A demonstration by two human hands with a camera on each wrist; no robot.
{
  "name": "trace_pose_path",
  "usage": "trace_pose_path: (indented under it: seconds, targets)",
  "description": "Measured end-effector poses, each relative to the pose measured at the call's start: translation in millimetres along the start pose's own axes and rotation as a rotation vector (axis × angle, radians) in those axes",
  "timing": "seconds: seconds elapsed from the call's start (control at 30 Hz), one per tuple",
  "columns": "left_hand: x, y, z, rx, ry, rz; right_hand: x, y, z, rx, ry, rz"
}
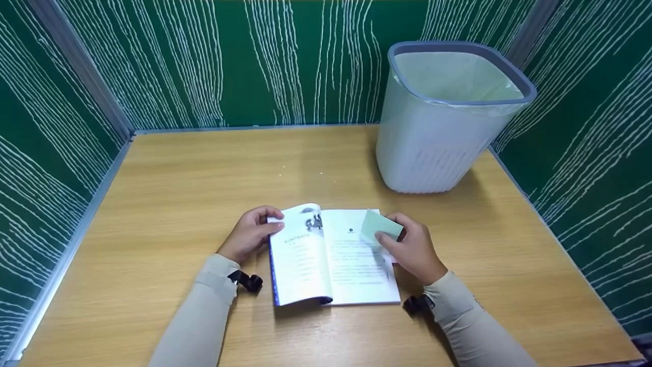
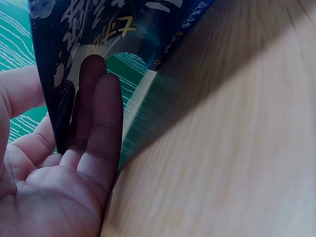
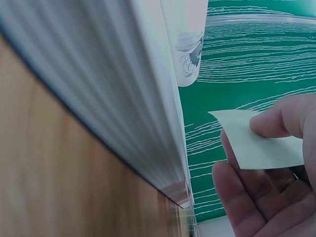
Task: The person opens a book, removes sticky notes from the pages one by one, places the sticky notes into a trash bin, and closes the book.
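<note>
An open book (image 1: 356,275) lies in front of me, its left page headed "CONTENTS" and its left side raised off the table. My left hand (image 1: 250,232) holds that side by its outer edge, thumb on the page and fingers behind. The dark blue cover (image 2: 106,24) with white and gold lettering shows in the left wrist view. Over the right page's upper corner, my right hand (image 1: 415,250) pinches a pale green sticky note (image 3: 252,143) between thumb and fingers. In the right wrist view the page block (image 3: 118,84) stands beside that hand.
A white waste bin (image 1: 433,137) with a grey rim and a liner stands at the back right of the wooden table (image 1: 204,168). Green panels (image 1: 351,66) with white wavy lines enclose the back and sides. Tiny white specks lie behind the book.
</note>
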State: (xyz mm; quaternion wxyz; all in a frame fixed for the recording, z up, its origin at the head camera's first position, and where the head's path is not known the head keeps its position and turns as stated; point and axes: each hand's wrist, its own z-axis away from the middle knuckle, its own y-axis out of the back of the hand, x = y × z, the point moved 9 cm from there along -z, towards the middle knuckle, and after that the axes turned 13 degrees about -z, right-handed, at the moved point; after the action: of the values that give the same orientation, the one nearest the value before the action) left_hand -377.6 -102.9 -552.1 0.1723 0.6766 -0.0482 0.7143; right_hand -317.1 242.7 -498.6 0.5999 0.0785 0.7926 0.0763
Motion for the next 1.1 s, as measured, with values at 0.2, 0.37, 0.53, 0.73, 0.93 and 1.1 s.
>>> trace_pose_path:
  seconds: [0.2,0.37,0.53,0.73,0.93,1.1]
  targets:
    - [-1.8,-0.3,-0.8,-0.005,0.015,0.005,-1.8,0.0,1.6,0.014,-0.016,-0.022]
    - [-1.9,-0.7,-0.7,-0.004,0.015,0.009,-0.3,0.0,2.1,0.013,-0.031,-0.058]
    - [-0.6,-1.3,-0.3,-0.005,0.007,0.018,4.8,0.8,2.5,0.011,-0.067,-0.058]
    - [-1.1,-1.6,-0.5,-0.010,0.013,0.026,4.1,0.7,2.2,0.012,-0.048,-0.070]
    - [-1.0,-1.4,0.1,-0.007,0.018,0.020,4.3,1.0,2.4,0.031,-0.060,-0.044]
    - [-1.6,-1.8,0.0,-0.009,0.023,0.021,4.2,1.7,0.9,0.038,-0.062,-0.010]
